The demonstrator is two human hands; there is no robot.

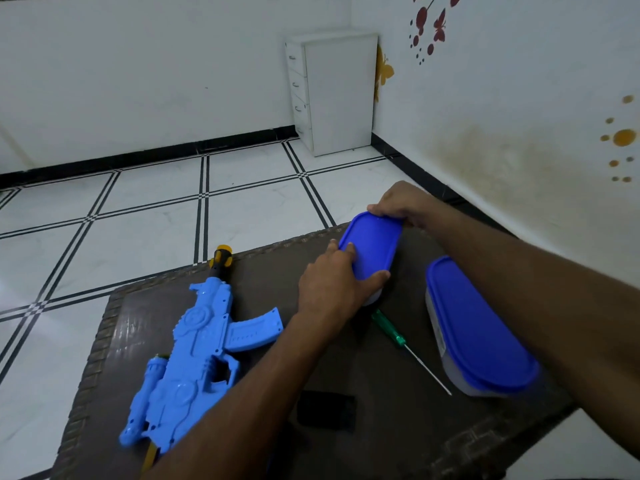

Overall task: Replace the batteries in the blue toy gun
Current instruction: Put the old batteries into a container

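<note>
The blue toy gun [194,344] lies on its side at the left of a dark low table [398,431], its yellow-and-black muzzle pointing away from me. A small container with a blue lid [375,247] stands at the table's far edge. My left hand [332,282] grips its near end, thumb on the lid's right side. My right hand [401,206] grips its far end, fingers curled over the rim. A green-handled screwdriver [398,337] lies just in front of the container, tip toward me.
A second, larger blue-lidded container [481,323] stands at the table's right. A flat black rectangular object [325,412] lies near the front middle. White tiled floor surrounds the table; a white drawer cabinet [332,91] stands in the far corner.
</note>
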